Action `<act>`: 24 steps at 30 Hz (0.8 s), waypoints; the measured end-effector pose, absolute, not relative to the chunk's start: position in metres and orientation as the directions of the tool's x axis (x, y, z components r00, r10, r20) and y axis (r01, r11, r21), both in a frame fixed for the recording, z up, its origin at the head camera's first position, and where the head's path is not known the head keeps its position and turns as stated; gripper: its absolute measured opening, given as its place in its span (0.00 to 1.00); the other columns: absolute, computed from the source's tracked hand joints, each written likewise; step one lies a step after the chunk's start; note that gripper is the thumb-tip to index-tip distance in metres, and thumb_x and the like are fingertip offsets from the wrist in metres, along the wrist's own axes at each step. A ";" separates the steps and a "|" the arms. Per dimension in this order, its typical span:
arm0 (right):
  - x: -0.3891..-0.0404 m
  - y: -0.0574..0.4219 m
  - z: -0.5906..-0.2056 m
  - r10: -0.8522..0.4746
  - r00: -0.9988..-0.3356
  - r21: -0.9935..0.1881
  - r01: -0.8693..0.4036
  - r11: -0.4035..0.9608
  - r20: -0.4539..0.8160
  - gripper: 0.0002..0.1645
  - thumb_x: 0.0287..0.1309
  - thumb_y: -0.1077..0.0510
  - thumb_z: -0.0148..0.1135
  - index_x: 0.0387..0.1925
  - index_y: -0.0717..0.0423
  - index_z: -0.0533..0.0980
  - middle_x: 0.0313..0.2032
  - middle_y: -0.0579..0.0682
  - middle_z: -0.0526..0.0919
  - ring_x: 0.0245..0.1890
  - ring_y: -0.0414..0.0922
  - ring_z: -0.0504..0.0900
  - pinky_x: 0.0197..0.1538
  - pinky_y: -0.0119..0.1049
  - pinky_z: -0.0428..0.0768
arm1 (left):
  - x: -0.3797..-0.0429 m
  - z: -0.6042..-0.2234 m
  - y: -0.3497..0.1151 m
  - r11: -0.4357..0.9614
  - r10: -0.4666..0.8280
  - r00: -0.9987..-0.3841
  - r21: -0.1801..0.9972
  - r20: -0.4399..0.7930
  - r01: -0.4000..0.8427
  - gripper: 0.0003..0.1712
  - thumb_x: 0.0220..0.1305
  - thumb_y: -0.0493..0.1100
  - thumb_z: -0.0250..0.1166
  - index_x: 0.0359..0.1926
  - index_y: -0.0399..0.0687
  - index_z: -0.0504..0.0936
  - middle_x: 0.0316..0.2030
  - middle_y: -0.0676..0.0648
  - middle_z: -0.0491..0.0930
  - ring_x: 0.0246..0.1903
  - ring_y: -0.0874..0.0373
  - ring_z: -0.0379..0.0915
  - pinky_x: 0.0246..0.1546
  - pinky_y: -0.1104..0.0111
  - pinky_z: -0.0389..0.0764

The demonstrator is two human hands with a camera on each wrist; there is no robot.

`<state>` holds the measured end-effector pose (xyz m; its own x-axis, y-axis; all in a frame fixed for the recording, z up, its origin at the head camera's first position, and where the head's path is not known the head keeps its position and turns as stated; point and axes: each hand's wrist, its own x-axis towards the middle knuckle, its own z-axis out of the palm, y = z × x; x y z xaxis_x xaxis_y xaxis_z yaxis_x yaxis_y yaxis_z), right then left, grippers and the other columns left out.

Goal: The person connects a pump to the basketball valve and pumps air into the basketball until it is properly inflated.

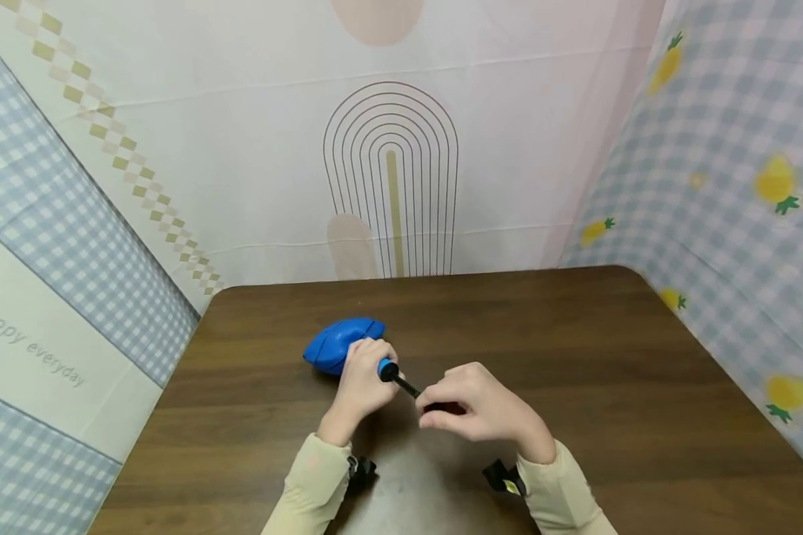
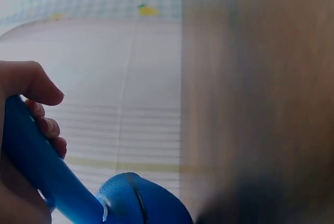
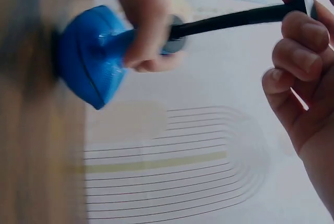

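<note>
A blue football-shaped ball (image 1: 334, 345) with pointed ends and dark seams lies on the table, left of the middle. A hand pump with a blue barrel (image 2: 47, 166) meets the ball's side. Fingers of my left hand (image 1: 366, 380) wrap round that barrel, next to the ball. From the barrel's dark end cap a long black rod (image 3: 235, 21) sticks out toward my right hand (image 1: 485, 405). There my right fingers curl round the black pump handle (image 3: 307, 2), mostly covered in the head view. The pump's tip at the ball is hard to make out.
The brown wooden table (image 1: 542, 319) ends at a pale patterned cloth (image 1: 261, 186) behind it. Checked cloth (image 1: 729, 223) with yellow pineapple prints hangs on the right, and more checked cloth hangs on the left. Black straps with small devices sit at both wrists.
</note>
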<state>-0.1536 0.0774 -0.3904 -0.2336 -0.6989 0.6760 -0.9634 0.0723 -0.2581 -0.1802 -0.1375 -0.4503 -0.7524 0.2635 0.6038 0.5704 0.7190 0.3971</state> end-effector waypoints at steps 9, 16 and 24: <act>-0.159 0.067 -0.399 -0.689 -0.191 -0.254 -0.967 0.010 0.699 0.12 0.66 0.49 0.56 0.29 0.47 0.79 0.20 0.36 0.77 0.17 0.31 0.65 0.26 0.16 0.63 | -0.181 -0.447 -0.138 0.683 0.252 -0.687 0.378 0.681 0.625 0.15 0.35 0.32 0.70 0.23 0.48 0.73 0.22 0.52 0.74 0.31 0.54 0.69 0.51 0.54 0.68; -0.173 0.060 -0.425 -0.582 -0.354 -0.284 -0.935 0.212 0.732 0.18 0.66 0.45 0.50 0.33 0.50 0.80 0.23 0.40 0.81 0.18 0.31 0.68 0.27 0.17 0.67 | -0.170 -0.447 -0.116 0.587 0.335 -0.685 0.426 0.646 0.689 0.13 0.45 0.39 0.73 0.28 0.48 0.75 0.26 0.50 0.76 0.31 0.55 0.68 0.46 0.57 0.66; -0.162 0.066 -0.410 -0.714 -0.378 -0.269 -0.925 0.268 0.590 0.08 0.63 0.50 0.61 0.37 0.47 0.80 0.27 0.36 0.80 0.21 0.27 0.69 0.31 0.15 0.67 | -0.176 -0.455 -0.122 0.623 0.320 -0.677 0.391 0.663 0.678 0.17 0.41 0.39 0.75 0.27 0.48 0.73 0.25 0.51 0.74 0.33 0.55 0.69 0.49 0.56 0.66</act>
